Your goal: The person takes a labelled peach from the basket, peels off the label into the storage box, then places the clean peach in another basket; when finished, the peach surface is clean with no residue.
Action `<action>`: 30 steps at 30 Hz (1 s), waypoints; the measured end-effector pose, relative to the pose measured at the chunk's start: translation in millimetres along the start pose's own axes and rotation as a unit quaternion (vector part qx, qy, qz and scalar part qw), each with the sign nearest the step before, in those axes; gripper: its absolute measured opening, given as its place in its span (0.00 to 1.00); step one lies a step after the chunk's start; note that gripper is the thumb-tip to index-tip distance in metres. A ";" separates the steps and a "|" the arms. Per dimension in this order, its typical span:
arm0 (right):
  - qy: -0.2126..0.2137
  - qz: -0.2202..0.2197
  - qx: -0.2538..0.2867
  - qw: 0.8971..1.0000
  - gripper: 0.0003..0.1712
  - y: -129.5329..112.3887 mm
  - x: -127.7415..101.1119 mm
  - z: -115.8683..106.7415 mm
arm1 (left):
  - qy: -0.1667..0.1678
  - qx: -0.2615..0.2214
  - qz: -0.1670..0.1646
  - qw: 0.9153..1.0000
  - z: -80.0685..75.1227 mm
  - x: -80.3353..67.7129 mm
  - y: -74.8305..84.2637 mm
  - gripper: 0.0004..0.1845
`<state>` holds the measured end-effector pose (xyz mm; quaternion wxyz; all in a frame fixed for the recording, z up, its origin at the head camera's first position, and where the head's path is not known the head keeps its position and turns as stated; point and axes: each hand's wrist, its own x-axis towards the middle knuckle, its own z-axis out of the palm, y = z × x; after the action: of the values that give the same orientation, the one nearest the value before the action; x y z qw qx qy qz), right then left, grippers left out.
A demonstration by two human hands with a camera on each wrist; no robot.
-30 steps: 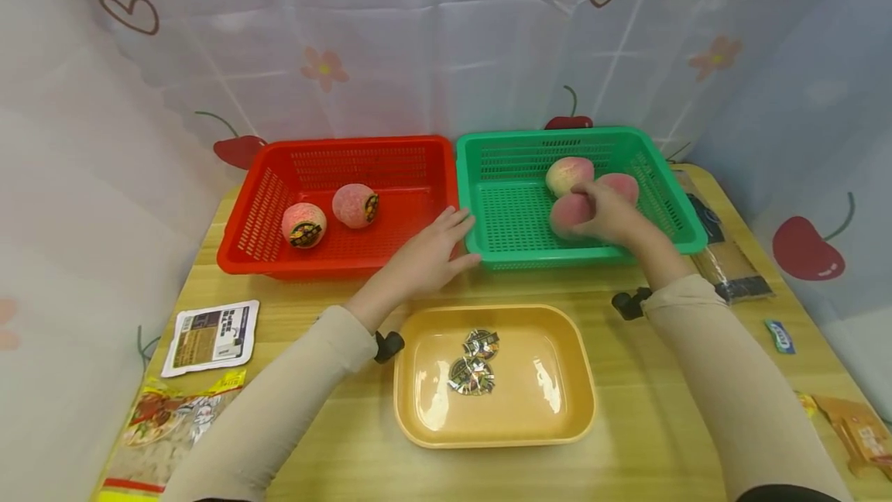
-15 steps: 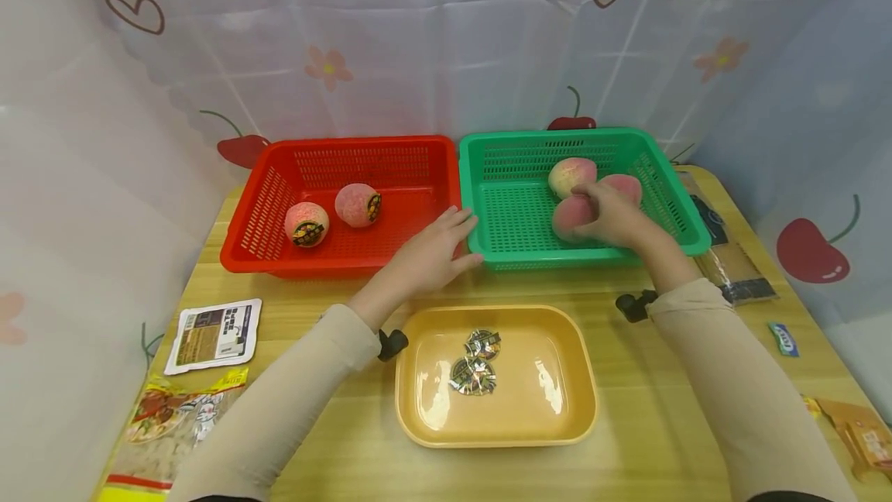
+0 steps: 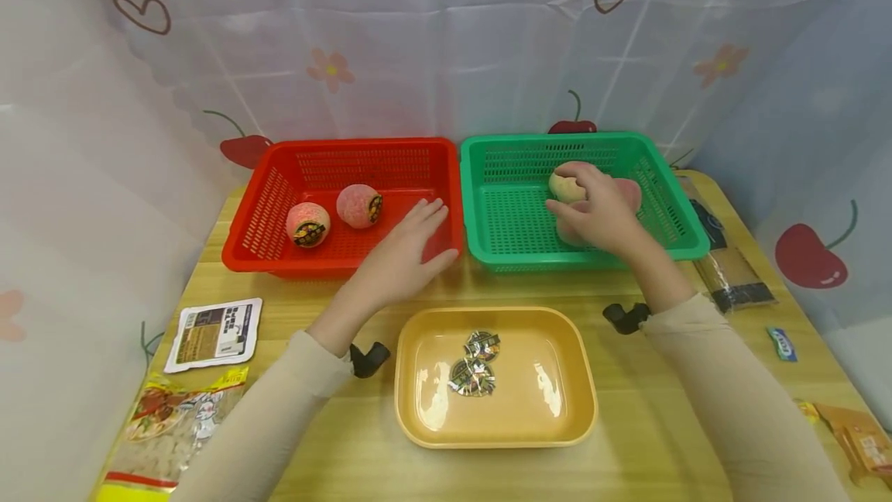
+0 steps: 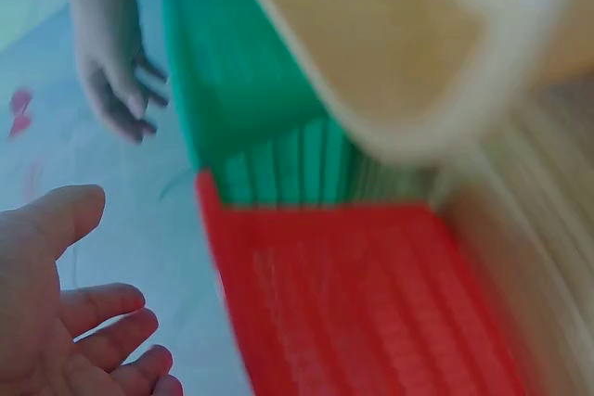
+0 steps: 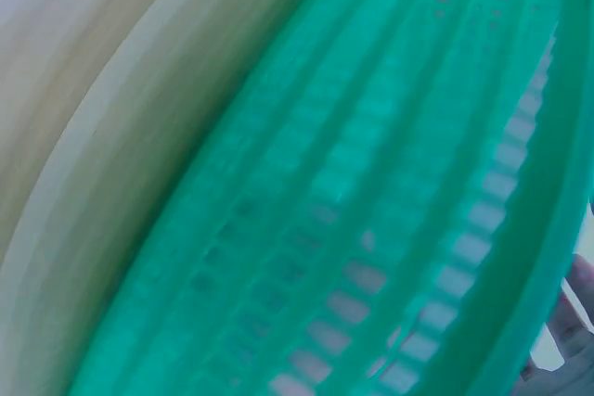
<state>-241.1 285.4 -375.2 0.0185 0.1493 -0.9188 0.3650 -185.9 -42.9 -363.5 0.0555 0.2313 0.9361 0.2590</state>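
Yellow tray (image 3: 571, 409): nearest; holds two peeled foil stickers (image 3: 474, 366) near its middle, no hand touching.
Left hand (image 3: 400, 258): fingers straight and spread, holding nothing. A second ago it rested at the seam between the two baskets with fingertips on the green rim; now it has slid left and lies over the front right corner of the red basket (image 3: 265, 254). The left wrist view shows the same relaxed palm (image 4: 56, 322).
Right hand (image 3: 599, 211): inside the green basket (image 3: 509, 254). Earlier it covered the front peach; now it has lifted back and the fingers curl over the top peach (image 3: 566, 186), apparently gripping it.
Other peaches in green basket: two, pink, mostly hidden under the hand; the three touch in a cluster.
Red basket contents: two peaches with stickers on (image 3: 308, 225), side by side, left half, untouched.
Reading: the left hand's shift toward red suggests a stickered peach is next; the right hand seems to be settling the bare ones.
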 end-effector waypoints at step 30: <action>-0.147 -0.055 -0.015 0.987 0.34 -136.0 95.0 147.0 | 0.075 0.040 -0.261 0.962 -61.7 -76.1 -138.5 0.70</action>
<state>-281.7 67.5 -378.9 -0.0945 0.2515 -0.9073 0.3234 -188.2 -211.5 -382.3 0.0416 -0.0393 0.9750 0.2147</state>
